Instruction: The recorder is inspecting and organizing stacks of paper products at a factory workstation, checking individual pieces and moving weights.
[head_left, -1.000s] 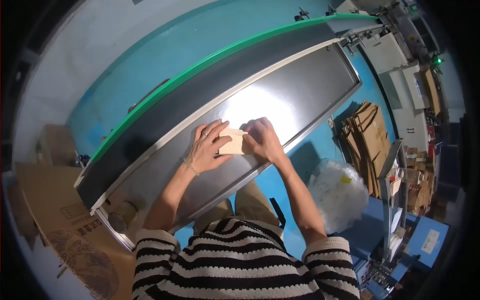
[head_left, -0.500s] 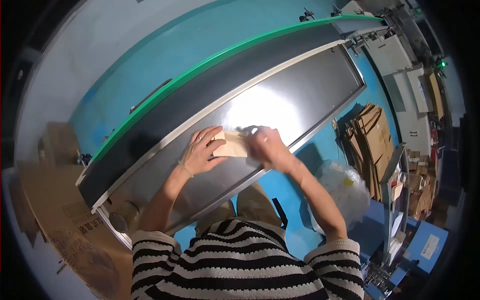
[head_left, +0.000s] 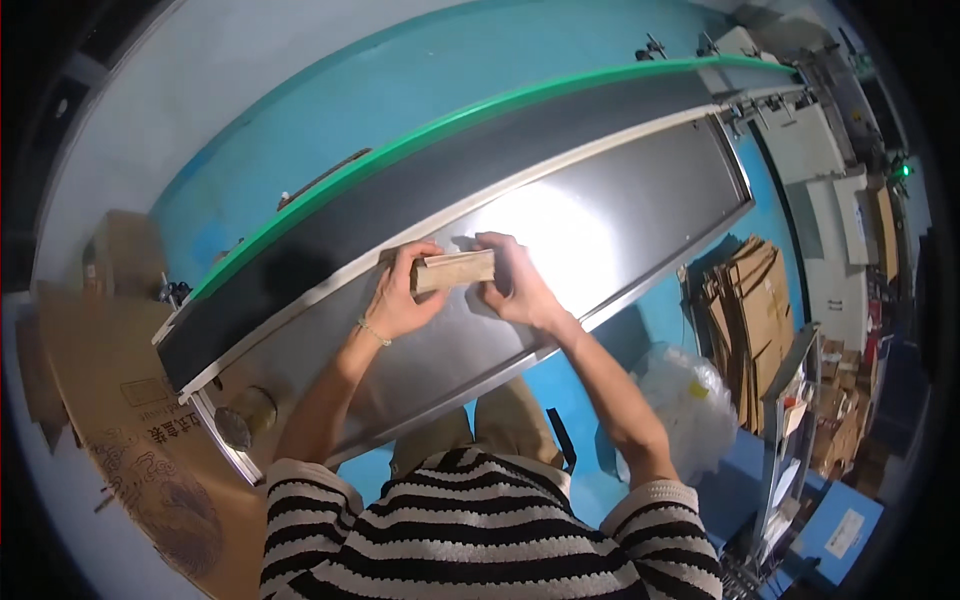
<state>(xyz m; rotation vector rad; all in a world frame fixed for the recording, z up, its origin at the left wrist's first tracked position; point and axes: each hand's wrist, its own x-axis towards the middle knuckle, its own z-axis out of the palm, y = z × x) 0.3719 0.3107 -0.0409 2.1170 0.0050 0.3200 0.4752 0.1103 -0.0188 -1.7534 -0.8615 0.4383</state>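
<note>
Between my two hands is a small cream box-shaped piece [head_left: 456, 272], held just above the steel tabletop [head_left: 400, 385]. My left hand [head_left: 402, 290] grips its left end, thumb in front and fingers behind. At the opposite end, my right hand [head_left: 520, 285] curls its fingers and thumb around the edge. A long narrow side of the piece faces me, with a thin lighter strip along its top. Whether it is a folded carton or a stack of sheets, I cannot tell.
Beyond the tabletop runs a dark conveyor belt [head_left: 330, 225] with a green rim [head_left: 480, 105]. A round see-through container [head_left: 247, 418] stands near the left end, beside a large cardboard box [head_left: 120, 400]. Flattened cardboard [head_left: 755, 310] and a clear plastic bag [head_left: 680, 400] are at right.
The cream piece has been tipped up, so its narrow side now faces me instead of its broad face. My right hand, blurred before, has settled on the right end.
</note>
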